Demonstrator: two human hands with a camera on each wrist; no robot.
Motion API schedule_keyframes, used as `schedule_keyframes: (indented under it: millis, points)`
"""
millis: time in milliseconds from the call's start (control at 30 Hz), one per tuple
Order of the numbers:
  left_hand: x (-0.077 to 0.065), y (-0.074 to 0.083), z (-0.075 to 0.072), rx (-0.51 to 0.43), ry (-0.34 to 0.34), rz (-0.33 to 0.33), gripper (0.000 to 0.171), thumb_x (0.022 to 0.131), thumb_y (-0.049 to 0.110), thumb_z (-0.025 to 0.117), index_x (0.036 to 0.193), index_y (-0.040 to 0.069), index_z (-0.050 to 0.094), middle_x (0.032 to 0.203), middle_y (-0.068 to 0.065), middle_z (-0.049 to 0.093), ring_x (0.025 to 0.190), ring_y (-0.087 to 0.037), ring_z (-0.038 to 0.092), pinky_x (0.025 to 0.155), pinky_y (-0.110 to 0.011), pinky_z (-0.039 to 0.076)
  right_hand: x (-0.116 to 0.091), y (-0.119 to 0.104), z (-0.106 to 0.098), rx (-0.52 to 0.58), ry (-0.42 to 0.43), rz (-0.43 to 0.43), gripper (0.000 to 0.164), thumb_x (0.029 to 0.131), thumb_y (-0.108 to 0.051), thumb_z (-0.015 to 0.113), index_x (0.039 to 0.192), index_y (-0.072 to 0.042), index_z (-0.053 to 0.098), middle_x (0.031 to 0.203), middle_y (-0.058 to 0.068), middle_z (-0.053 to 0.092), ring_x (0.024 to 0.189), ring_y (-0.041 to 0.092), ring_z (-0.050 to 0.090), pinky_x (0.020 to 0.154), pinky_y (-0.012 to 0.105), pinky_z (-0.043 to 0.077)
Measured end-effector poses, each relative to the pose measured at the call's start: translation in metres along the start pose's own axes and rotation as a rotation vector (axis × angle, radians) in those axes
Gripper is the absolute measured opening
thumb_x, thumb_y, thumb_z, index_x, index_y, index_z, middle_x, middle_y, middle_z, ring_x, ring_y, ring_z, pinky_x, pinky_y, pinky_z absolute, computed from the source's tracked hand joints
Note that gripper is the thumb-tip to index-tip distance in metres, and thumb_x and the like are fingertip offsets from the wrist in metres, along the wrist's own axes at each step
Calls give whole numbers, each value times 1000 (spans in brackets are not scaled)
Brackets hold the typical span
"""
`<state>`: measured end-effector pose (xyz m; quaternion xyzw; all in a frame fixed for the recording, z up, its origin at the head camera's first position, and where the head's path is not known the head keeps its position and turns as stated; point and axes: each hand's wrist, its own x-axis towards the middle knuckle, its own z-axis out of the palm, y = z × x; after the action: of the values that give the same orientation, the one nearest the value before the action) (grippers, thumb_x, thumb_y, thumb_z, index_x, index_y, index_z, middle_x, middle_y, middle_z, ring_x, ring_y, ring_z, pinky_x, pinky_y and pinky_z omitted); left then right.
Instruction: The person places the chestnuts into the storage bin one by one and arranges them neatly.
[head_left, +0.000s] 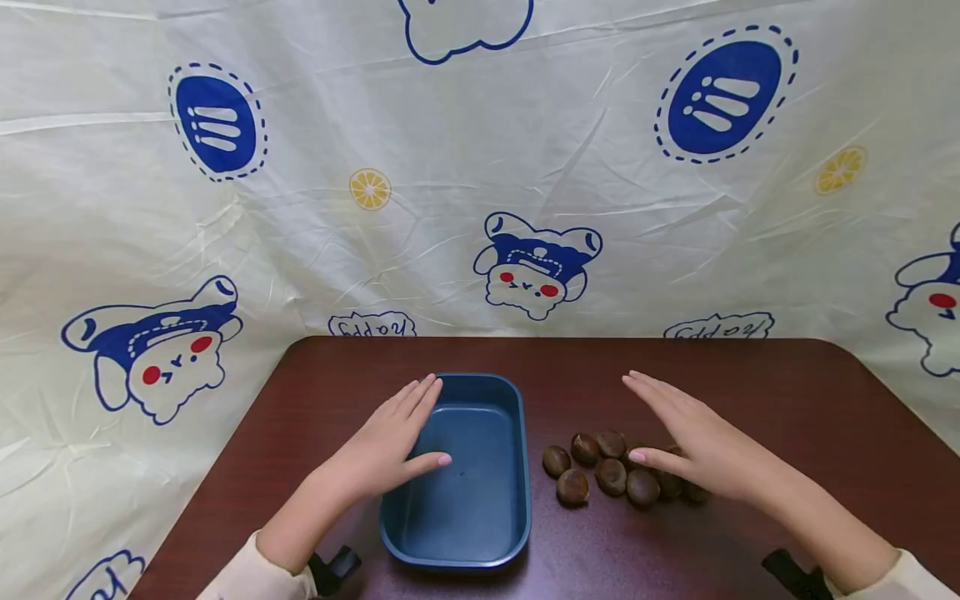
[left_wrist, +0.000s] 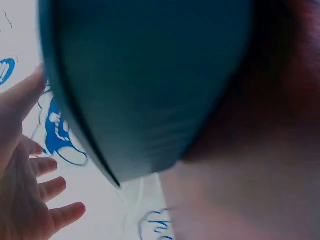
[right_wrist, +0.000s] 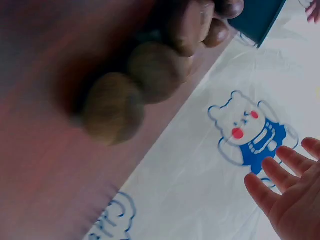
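Observation:
A blue rectangular tray (head_left: 465, 533) with nothing in it stands on the brown table. Over its left side my left hand (head_left: 386, 446) hovers with straight fingers, the thumb reaching above the tray's inside; it holds nothing. In the left wrist view the tray's side wall (left_wrist: 145, 100) fills much of the picture beside the hand (left_wrist: 25, 175). Several brown chestnuts (head_left: 573, 487) lie in a loose group right of the tray. Above their right end is my right hand (head_left: 712, 450), fingers extended and holding nothing, hiding some chestnuts. The right wrist view shows chestnuts (right_wrist: 114, 109) apart from the hand (right_wrist: 295, 192).
The dark brown table (head_left: 360, 358) has rounded far corners. Behind it hangs a white sheet (head_left: 442, 142) printed with blue cartoon figures and orange slices. Black straps (head_left: 795, 575) with a camera mount sit at both wrists, below light sleeves.

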<state>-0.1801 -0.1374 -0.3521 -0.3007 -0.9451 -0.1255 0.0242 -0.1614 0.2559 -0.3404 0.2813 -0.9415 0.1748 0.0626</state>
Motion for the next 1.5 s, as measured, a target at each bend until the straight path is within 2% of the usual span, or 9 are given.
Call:
schedule_keyframes:
  millis: [167, 300, 433, 533, 700, 867, 967, 1233, 1500]
  points:
    - [-13, -13, 11, -126, 78, -98, 87, 83, 43, 61, 143, 4, 12, 148, -10, 14, 133, -26, 14, 102, -45, 21, -19, 10, -1, 94, 9, 94, 76, 84, -41, 59, 143, -21, 16, 142, 10, 27, 126, 34, 26, 91, 54, 28]
    - [-20, -19, 20, -257, 103, -174, 84, 85, 38, 60, 143, 4, 11, 147, -12, 14, 132, -28, 15, 101, -49, 22, -33, 17, 2, 130, 22, 137, 75, 85, -35, 61, 143, -22, 16, 142, 11, 26, 125, 33, 26, 91, 50, 27]
    - [-25, -22, 30, -446, 110, -279, 79, 87, 34, 59, 143, 5, 12, 145, -15, 18, 129, -31, 23, 98, -50, 26, -46, 24, 6, 127, 37, 170, 73, 84, -33, 62, 142, -20, 20, 140, 10, 29, 124, 29, 28, 96, 26, 23]
    - [-26, -24, 38, -620, 127, -323, 71, 89, 26, 57, 142, 2, 17, 142, -18, 25, 125, -33, 32, 94, -48, 33, -54, 29, 11, 112, 61, 173, 72, 83, -33, 64, 141, -16, 25, 136, 10, 35, 119, 29, 35, 88, 17, 26]
    - [-26, -26, 49, -837, 172, -343, 52, 93, 13, 50, 138, -2, 27, 135, -20, 37, 119, -33, 40, 92, -46, 36, -61, 38, 23, 118, 68, 197, 69, 80, -34, 67, 135, -8, 34, 129, 11, 42, 111, 31, 43, 81, 31, 38]
    - [-27, -27, 55, -954, 223, -360, 44, 93, 9, 47, 134, -4, 34, 128, -21, 45, 113, -31, 46, 90, -44, 38, -66, 47, 34, 166, 62, 217, 62, 77, -32, 70, 126, -4, 43, 122, 12, 49, 102, 24, 52, 75, 33, 46]
    - [-28, -27, 58, -1044, 231, -374, 43, 93, 9, 46, 132, -5, 36, 125, -24, 47, 110, -31, 48, 89, -42, 40, -67, 50, 38, 178, 84, 200, 55, 75, -28, 72, 119, -4, 49, 115, 9, 54, 95, 15, 55, 72, 28, 47]
    - [-30, -28, 61, -1181, 204, -374, 44, 94, 11, 46, 133, -5, 33, 121, -28, 47, 105, -34, 50, 83, -40, 45, -70, 59, 50, 93, 163, 115, 36, 71, -20, 76, 101, -13, 59, 98, -4, 56, 93, -1, 48, 73, 9, 35]
    - [-31, -29, 61, -1189, 201, -384, 45, 94, 13, 47, 133, -4, 34, 120, -27, 48, 103, -33, 51, 83, -40, 45, -67, 62, 53, 90, 134, 130, 31, 72, -17, 75, 99, -11, 59, 96, -4, 57, 86, 0, 52, 66, 24, 46]
